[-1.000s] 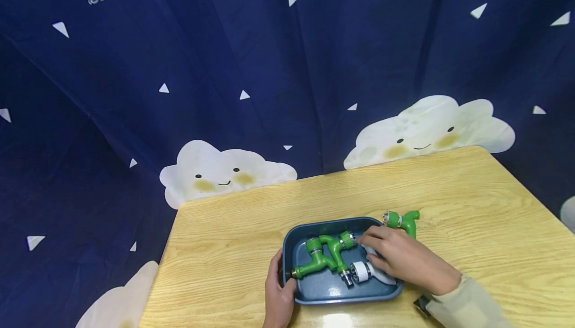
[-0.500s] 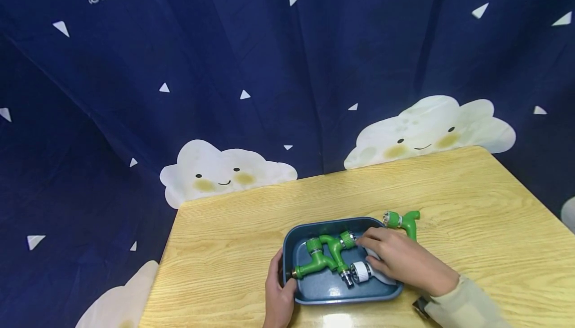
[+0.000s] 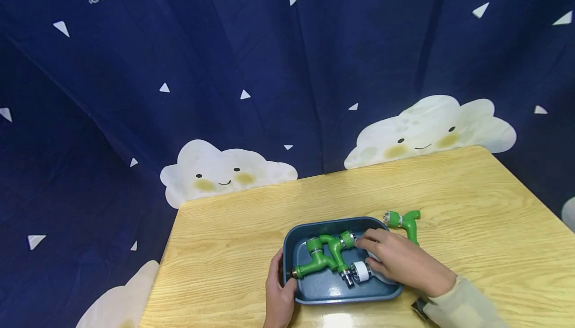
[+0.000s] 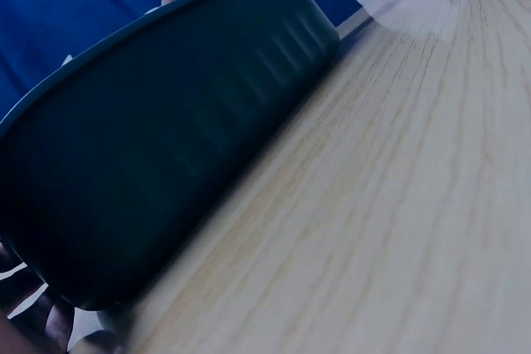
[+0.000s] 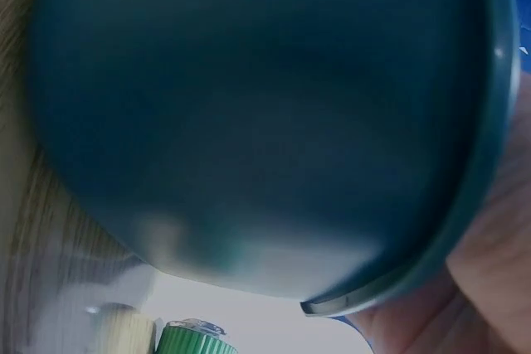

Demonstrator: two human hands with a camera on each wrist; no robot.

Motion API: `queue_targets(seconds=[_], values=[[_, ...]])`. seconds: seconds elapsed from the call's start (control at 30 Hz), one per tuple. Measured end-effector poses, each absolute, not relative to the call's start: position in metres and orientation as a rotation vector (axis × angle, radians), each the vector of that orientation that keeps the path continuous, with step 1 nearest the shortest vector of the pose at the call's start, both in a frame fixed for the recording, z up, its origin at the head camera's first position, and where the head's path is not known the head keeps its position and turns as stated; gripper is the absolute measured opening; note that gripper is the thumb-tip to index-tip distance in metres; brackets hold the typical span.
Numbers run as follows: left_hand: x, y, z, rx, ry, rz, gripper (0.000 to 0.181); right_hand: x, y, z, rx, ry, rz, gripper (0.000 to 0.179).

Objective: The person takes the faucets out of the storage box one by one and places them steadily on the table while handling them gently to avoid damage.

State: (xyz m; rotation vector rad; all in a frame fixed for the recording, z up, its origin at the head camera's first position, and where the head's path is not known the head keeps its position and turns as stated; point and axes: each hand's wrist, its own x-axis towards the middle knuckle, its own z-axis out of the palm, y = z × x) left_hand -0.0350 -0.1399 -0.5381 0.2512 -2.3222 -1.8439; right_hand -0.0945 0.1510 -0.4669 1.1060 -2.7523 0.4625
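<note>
The blue basin [image 3: 324, 285] holds taps [image 3: 317, 263], left hand [image 3: 280, 293] gripping its edge, right hand [image 3: 400, 258] over one, hold unclear.

A dark-blue, rounded rectangular tray [image 3: 321, 288] sits upright on a wooden tabletop [image 3: 215, 248]. Inside lie 2 green taps [image 3: 318, 262] [image 3: 337, 251] with ribbed knobs, and 1 white tap [image 3: 361, 271], partly hidden, at the right.

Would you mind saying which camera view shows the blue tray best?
The head view: the blue tray appears with its inside and most of its rim, though the left hand and right hand overlap it. The left wrist view shows its outer side; the right wrist view, a cropped close-up of its outside.
</note>
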Motion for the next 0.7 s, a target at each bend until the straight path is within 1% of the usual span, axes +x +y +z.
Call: queue_targets(seconds=[0.47,0.7], values=[[-0.0361,-0.1409,-0.5377,0.250,-2.334,-1.851,0.074,-0.0969,0.1487,-0.4716,1.157,-2.694,0.435,0.036],[-0.0359,-0.1407,-0.5376,0.255,-2.329,-1.856,0.075,-0.0969,0.1477,-0.4734,1.154,-2.708,0.438,0.033]])
